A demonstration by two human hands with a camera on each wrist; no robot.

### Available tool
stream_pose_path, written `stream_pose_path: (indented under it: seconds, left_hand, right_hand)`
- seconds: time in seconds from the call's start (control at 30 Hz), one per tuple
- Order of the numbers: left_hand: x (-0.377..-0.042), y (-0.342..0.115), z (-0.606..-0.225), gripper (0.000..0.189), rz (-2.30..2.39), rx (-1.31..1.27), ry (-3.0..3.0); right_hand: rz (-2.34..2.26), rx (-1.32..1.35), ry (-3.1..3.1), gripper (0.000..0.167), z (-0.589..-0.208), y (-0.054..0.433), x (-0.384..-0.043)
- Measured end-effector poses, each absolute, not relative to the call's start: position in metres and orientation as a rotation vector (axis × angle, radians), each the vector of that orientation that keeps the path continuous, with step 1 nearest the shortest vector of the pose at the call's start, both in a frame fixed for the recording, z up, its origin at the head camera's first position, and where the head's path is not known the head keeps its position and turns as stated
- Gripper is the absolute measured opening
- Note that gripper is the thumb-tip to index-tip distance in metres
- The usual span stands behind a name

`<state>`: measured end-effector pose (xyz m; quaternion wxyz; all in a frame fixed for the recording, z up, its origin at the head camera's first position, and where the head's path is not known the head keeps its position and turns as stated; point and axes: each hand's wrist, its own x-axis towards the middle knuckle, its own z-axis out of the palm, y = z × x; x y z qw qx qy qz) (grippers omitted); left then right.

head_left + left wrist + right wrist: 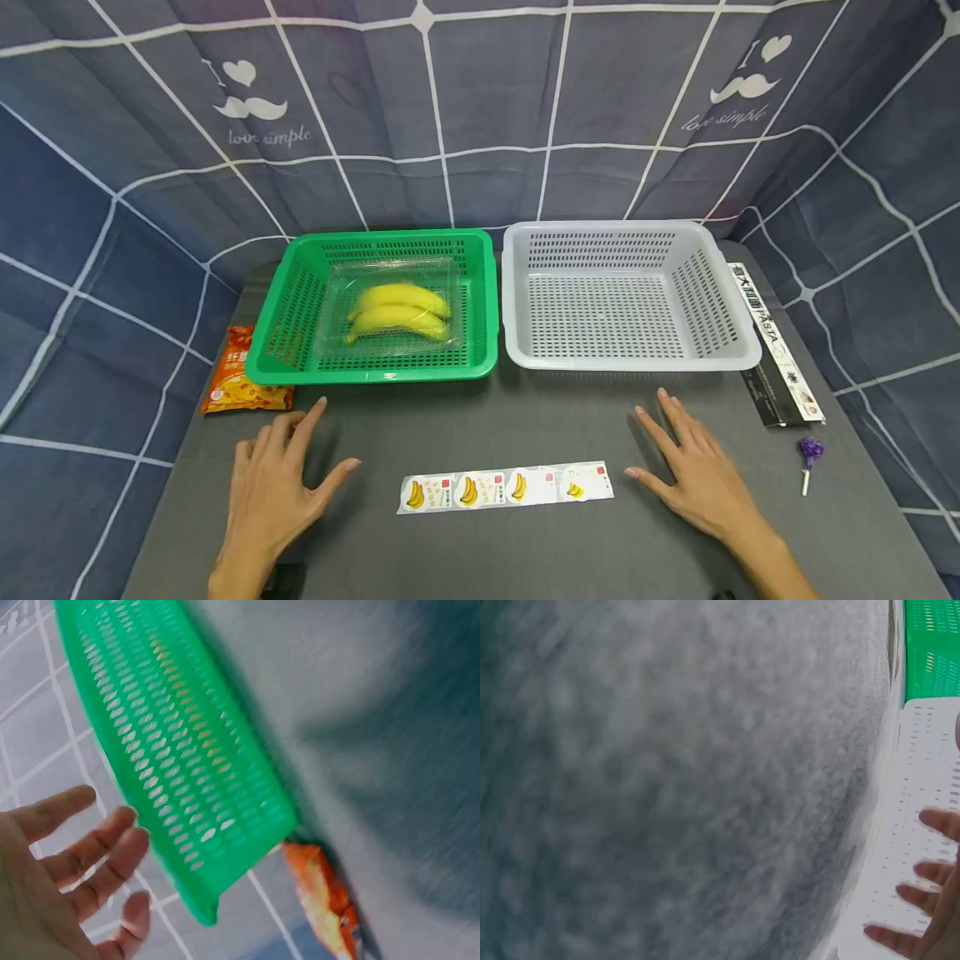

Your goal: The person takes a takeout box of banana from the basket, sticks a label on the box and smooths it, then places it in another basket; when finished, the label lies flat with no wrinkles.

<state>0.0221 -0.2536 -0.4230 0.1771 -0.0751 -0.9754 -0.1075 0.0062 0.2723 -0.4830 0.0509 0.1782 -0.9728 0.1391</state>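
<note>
Long white paper strip (506, 487): lies on the grey desk (360, 554), between the two hands, four labels in a row, each printed with yellow bananas; its right end sits slightly higher than its left.
Left hand (273, 487): fingers spread, thumb apart and pointing towards the strip, gripping nothing, near the front of the green basket.
Right hand (693, 475): fingers fanned out, gripping nothing, just beyond the strip's right end; the right wrist view is blurred and cuts the hand off, so whether its fingertips touch the desk is hard to say.
Green perforated plastic basket (371, 377): behind the strip, to the left, holding a clear plastic box (390, 268) with yellow bananas (399, 318) inside.
White perforated plastic basket (630, 364): just beside the green one, on its right.
Orange-and-yellow snack packet (243, 379): just beside the green basket's front left corner.
Slim black-and-white pasta box (783, 358): right of the white basket, lying slantwise.
Purple lollipop (811, 450): in front of the pasta box, white stick towards the front.
Blue-grey curtain (487, 83): white grid lines, around the desk's back and sides.
</note>
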Motion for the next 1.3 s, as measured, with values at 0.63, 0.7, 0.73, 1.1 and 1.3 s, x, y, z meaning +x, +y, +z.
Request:
stream_pose_path:
  seconds: [0.63,0.7,0.73,1.1,1.3]
  left_hand:
    - [-0.052,-0.316,-0.405,0.078,-0.794,-0.196,-2.591]
    - [-0.060,-0.319,-0.407,0.080,-0.835,-0.211,-2.623]
    - [-0.063,-0.320,-0.408,0.081,-0.853,-0.217,-2.643]
    - [-0.087,-0.325,-0.415,0.088,-0.896,-0.153,-2.852]
    - [-0.088,-0.330,-0.419,0.093,-0.964,-0.117,-2.858]
  right_hand:
    - [1.283,0.989,-2.714,0.082,-0.433,0.220,-0.021]
    - [1.377,1.038,-2.676,0.085,-0.423,0.215,-0.030]
    - [1.408,1.064,-2.658,0.086,-0.419,0.212,-0.034]
    - [1.350,1.201,-2.652,0.083,-0.380,0.183,-0.107]
    - [1.476,1.225,-2.726,0.079,-0.364,0.157,-0.145]
